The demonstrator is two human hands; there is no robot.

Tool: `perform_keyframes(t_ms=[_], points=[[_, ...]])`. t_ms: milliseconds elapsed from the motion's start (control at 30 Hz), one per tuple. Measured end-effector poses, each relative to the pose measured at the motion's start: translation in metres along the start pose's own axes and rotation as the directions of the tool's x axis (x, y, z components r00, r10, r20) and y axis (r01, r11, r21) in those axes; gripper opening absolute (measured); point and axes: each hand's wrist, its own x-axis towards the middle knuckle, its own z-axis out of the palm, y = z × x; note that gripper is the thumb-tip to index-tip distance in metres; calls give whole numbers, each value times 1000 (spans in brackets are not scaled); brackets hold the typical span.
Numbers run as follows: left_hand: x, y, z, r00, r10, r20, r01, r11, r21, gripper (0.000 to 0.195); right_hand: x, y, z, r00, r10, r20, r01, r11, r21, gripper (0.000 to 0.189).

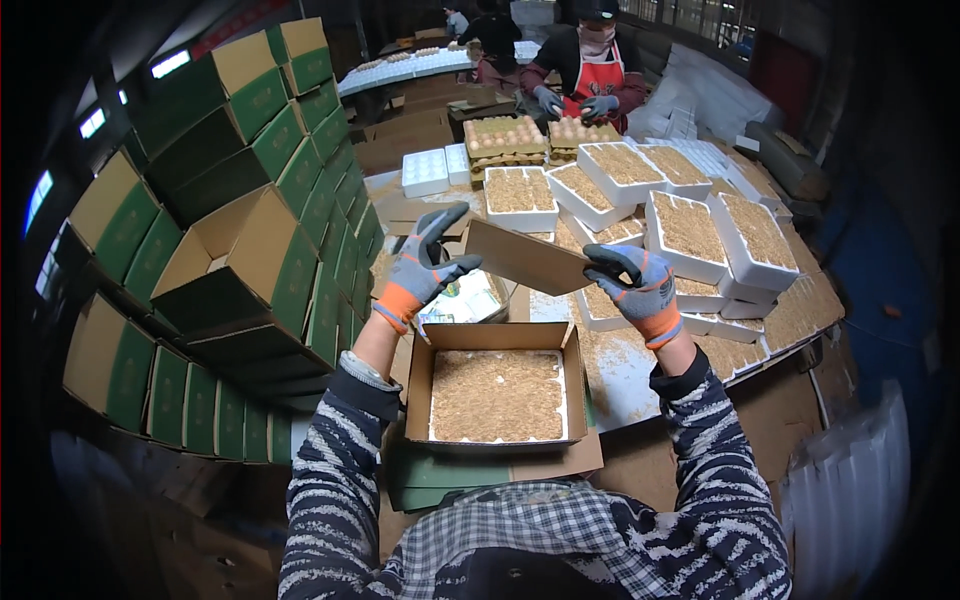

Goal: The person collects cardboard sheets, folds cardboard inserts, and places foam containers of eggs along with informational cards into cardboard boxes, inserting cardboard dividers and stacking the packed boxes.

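My right hand [636, 283], in a grey and orange work glove, pinches one end of a flat cardboard sheet [525, 256]. Gloved the same way, my left hand [431, 259] is beside the sheet's other end, its thumb and fingers spread with nothing between them. Below both hands stands an open cardboard box [491, 336]. Inside it lies a white foam tray [499, 397] filled with brown husk-like bedding. Whatever is under the bedding is hidden. Behind the box, partly below my left hand, a container holds printed paper packets [465, 298].
Green and brown cartons [285, 150] are stacked high at left. Several bedding-filled foam trays [686, 229] are piled on the table at right. Farther back are egg trays [506, 139], where a person in a red apron [596, 71] works. Plastic-wrapped material [847, 480] stands at lower right.
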Motion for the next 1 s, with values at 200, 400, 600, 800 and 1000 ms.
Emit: perform_keyframes(t_ms=[200, 400, 600, 800, 1000], points=[[-21, 52, -6, 978, -209, -28, 203, 969, -139, 27, 15, -13, -8, 1000, 20, -10, -18, 986, 166, 32], [-45, 111, -9, 990, -64, -127, 74, 995, 72, 22, 29, -59, -5, 969, -246, 25, 236, 889, -394, 57], [-34, 160, -5, 998, -7, -67, -3, 990, -144, 57, 40, -52, 15, 928, -363, -85, 373, 896, 241, 57], [-28, 164, -30, 999, 10, -47, -14, 995, -97, 54, 38, -64, 33, 914, -387, 119, 209, 703, 680, 46], [-65, 135, -23, 996, -84, -14, 80, 978, -195, 40, 7, -67, 68, 903, -281, 325, -70, 651, 756, 47]])
